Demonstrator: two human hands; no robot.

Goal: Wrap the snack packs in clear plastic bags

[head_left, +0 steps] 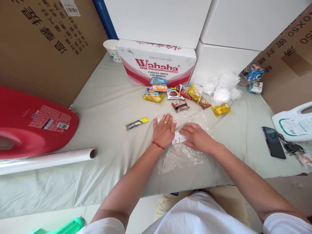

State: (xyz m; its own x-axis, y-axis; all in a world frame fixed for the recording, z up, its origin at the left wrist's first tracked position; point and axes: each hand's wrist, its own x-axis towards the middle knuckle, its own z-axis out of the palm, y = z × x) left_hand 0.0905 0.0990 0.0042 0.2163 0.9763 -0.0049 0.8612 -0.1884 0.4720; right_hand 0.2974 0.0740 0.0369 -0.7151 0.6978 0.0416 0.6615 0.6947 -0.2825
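Note:
A sheet of clear plastic film (185, 161) lies crinkled on the cloth-covered table in front of me. On it rests a small white packet (178, 138) with red and green print, its right end partly hidden by fingers. My left hand (163, 129) lies flat on the film at the packet's left side, fingers stretched out. My right hand (198, 138) is curved around the packet's right end, thumb and fingertips on either side. A yellow and dark snack bar (136, 123) lies left of my left hand.
Several wrapped snacks (175, 94) sit before a Wahaha water carton (157, 66). Crumpled white plastic bags (223, 87) are at the back right. A film roll (48, 161) and red jug (46, 122) stand left. A phone (273, 142) and white bottle (293, 122) are right.

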